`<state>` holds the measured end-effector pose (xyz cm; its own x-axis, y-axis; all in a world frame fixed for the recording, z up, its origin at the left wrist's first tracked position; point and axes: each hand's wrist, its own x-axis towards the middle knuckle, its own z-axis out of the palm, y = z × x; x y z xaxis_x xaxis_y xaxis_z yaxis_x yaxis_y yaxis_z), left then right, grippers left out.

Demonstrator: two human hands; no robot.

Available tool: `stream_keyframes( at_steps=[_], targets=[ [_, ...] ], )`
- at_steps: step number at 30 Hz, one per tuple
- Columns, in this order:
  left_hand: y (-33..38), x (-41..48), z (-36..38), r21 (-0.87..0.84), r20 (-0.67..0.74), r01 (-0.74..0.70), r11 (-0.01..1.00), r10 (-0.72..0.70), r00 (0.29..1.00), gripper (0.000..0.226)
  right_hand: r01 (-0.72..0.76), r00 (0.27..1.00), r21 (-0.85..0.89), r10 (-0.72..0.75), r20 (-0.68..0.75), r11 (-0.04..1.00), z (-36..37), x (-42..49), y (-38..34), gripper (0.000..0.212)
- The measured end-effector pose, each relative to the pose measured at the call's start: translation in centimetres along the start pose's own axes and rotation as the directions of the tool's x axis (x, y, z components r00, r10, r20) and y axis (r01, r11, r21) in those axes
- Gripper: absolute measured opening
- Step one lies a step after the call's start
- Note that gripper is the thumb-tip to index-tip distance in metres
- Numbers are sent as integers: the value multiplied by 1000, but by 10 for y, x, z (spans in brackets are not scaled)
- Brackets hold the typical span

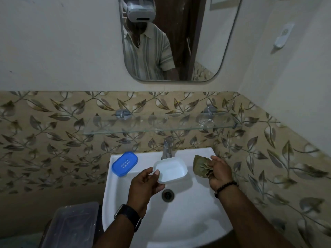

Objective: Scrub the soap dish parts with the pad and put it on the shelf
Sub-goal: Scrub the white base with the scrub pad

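Note:
My left hand [144, 184] holds the white soap dish base [171, 170] over the sink, thumb on its near rim, hollow side up. My right hand [217, 171] grips a crumpled brown-green scrub pad [200, 166] just right of the base, a small gap between them. The blue perforated soap dish insert [125, 163] lies on the sink's back left rim. A glass shelf [159, 125] spans the tiled wall above the tap.
A chrome tap [167, 147] stands behind the white base. The white sink [188, 212] has its drain [168, 194] below my hands. A clear plastic box [71, 224] sits at lower left. A mirror [172, 38] hangs above; a crumpled clear wrapper [206, 123] lies on the shelf's right end.

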<state>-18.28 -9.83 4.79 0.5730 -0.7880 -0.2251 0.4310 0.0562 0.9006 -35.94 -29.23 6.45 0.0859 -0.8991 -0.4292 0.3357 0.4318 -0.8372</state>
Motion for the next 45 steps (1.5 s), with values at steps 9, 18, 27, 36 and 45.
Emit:
stream_keyframes(
  at_steps=[9, 18, 27, 36, 45],
  targets=[
    [-9, 17, 10, 11, -9, 37, 999, -37, 999, 40, 12, 1000, 70, -12, -5, 997, -6, 65, -1, 34],
    [-14, 27, 22, 20, -9, 45, 999, -45, 999, 49, 30, 992, -20, -27, 126, 999, 1, 129, 2, 34],
    [-16, 33, 27, 34, -38, 39, 999, -38, 999, 43, 437, 863, -805, -65, 501, -402, -22, 184, 13, 62],
    [-19, 37, 32, 67, -33, 31, 997, -28, 999, 47, 487, 785, -648, -32, 619, -586, -41, 183, 29, 59],
    [-13, 41, 37, 80, -8, 15, 997, -14, 1000, 43, 536, 791, -703, -12, 611, -467, -39, 182, 17, 59]
  ],
)
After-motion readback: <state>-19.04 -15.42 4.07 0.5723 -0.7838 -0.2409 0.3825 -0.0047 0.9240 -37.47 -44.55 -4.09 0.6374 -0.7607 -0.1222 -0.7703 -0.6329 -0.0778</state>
